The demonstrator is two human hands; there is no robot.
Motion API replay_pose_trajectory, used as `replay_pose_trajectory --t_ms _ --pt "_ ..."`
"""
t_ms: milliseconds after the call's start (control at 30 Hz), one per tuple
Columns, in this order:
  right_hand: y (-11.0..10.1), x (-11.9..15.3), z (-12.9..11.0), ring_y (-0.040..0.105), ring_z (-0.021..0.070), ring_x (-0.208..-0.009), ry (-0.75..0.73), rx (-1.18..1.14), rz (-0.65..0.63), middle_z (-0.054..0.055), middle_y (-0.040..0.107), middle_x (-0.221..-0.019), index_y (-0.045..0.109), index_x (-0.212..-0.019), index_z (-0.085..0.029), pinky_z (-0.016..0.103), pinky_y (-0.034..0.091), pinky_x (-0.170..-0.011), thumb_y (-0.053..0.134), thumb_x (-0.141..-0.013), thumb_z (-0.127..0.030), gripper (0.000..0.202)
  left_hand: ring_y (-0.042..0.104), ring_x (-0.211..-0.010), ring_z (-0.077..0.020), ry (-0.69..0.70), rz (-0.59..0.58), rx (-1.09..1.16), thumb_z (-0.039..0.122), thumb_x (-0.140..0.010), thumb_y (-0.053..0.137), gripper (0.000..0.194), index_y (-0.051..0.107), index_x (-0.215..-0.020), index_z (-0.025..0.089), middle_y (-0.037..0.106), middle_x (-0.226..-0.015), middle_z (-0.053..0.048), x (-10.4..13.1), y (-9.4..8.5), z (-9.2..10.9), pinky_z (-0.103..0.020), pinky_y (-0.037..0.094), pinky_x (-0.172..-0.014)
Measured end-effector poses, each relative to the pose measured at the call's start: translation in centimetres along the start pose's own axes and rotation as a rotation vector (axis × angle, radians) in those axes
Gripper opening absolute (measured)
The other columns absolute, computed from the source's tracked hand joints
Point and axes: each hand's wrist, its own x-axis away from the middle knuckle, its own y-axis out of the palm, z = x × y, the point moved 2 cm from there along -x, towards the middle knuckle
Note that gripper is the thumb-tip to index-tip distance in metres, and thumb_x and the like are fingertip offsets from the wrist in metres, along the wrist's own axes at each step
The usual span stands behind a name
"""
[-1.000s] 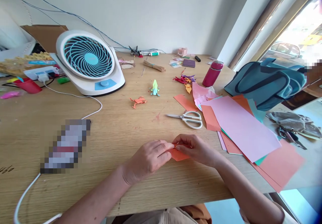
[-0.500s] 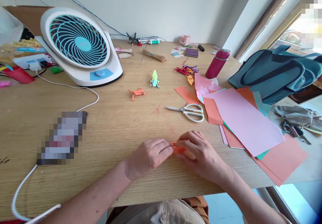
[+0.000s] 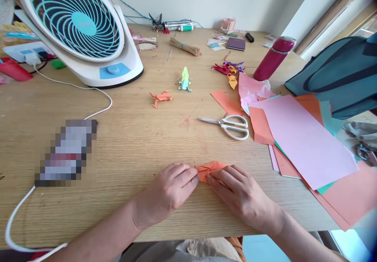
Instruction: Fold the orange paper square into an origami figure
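Near the table's front edge lies a folded piece of orange paper, with crease lines and layered flaps on its upper face. My left hand pinches its left end between thumb and fingers. Across its right part, my right hand presses with thumb and fingers, covering that end. White-handled scissors lie just beyond my right hand, points to the left. Farther back sit an orange origami figure and a yellow-green and blue one.
Coloured paper sheets are spread at right, before a magenta flask and a teal bag. A fan stands at back left. A blurred phone with a white cable lies at left. Small origami pieces are heaped behind.
The orange paper now shows more of its surface, lying flatter between my hands. My right hand has turned lower over it. The camera view has shifted closer and downward.
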Motion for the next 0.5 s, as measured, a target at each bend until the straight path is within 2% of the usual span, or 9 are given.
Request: replay_pose_trajectory --t_ms 100,233,367,500 --pt "-0.3 -0.2 0.0 0.053 0.0202 -0.072 -0.006 -0.023 -0.022 0.013 0.065 -0.091 0.064 -0.109 -0.007 0.037 0.048 -0.065 0.037 -0.098 -0.007 0.029 0.063 -0.105 -0.0220 -0.011 -0.023 -0.012 0.009 -0.098 0.047 0.026 0.066 -0.116 0.009 0.070 -0.113 -0.013 0.6 -0.2 0.2 -0.037 0.057 -0.091" --pt "-0.5 -0.2 0.0 0.059 0.0224 -0.080 -0.049 -0.021 -0.016 0.017 0.068 -0.101 0.066 -0.105 -0.008 0.039 0.053 -0.067 0.037 -0.097 -0.006 0.030 0.063 -0.106 -0.0231 -0.027 -0.073 -0.033 0.007 -0.098 0.043 0.030 0.064 -0.120 0.005 0.069 -0.114 -0.013 0.9 -0.5 0.5 -0.038 0.056 -0.094" --pt "-0.3 0.0 0.2 0.062 0.0246 -0.082 -0.084 -0.002 -0.033 0.018 0.070 -0.100 0.066 -0.104 -0.005 0.041 0.054 -0.067 0.044 -0.095 -0.005 0.024 0.062 -0.102 -0.0238 -0.032 -0.081 -0.021 0.007 -0.100 0.040 0.032 0.064 -0.121 0.003 0.070 -0.111 -0.013 1.4 -0.6 0.5 -0.039 0.055 -0.092" --pt "-0.3 0.0 0.3 0.064 0.0244 -0.079 -0.076 -0.010 -0.006 0.017 0.071 -0.098 0.067 -0.103 -0.007 0.041 0.055 -0.067 0.044 -0.094 -0.004 0.025 0.062 -0.104 -0.0236 -0.033 -0.071 0.005 0.006 -0.099 0.040 0.031 0.065 -0.118 0.003 0.070 -0.112 -0.014 1.8 -0.9 0.4 -0.038 0.054 -0.094"
